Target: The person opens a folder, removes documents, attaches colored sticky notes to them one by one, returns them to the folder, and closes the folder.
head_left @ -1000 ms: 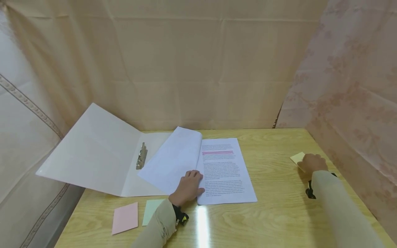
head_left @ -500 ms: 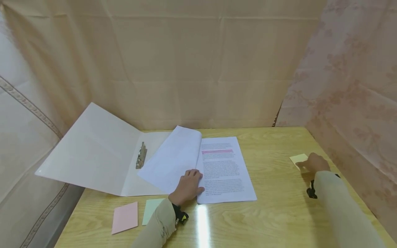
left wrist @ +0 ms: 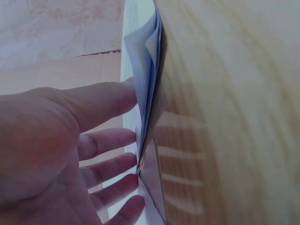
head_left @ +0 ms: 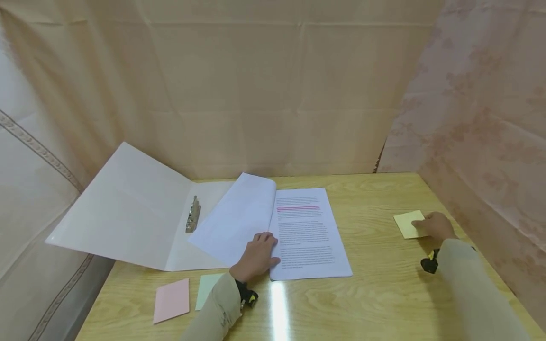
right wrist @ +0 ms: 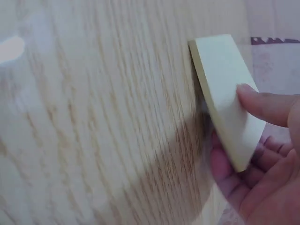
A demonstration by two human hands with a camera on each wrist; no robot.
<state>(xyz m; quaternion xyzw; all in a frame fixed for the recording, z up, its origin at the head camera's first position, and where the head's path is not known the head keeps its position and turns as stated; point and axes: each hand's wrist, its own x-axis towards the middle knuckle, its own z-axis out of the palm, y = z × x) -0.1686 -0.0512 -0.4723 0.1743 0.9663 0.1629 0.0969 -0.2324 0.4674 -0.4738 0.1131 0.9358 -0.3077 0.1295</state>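
My left hand (head_left: 254, 256) rests on the turned-back sheet (head_left: 243, 218) and the inner edge of the printed stack (head_left: 304, 237). Its fingers lie fairly straight, and in the left wrist view the fingertips touch the paper's fold. At the right side of the table, my right hand (head_left: 436, 226) pinches a yellow sticky note pad (head_left: 407, 223). In the right wrist view the thumb presses on the top of the pad (right wrist: 225, 93) while the fingers curl beneath it. A pink line of highlighting crosses the printed page near its top.
To the left, a white folder (head_left: 128, 213) stands open, its metal clip (head_left: 194, 215) on the inner side. A pink note pad (head_left: 172, 300) and a green one (head_left: 206, 288), partly under the left sleeve, lie in front. Cloth hangs behind the wooden table (head_left: 367, 303).
My right hand has taken the yellow pad into a pinch and shifted slightly, so more of the pad shows. My left hand stays on the paper.
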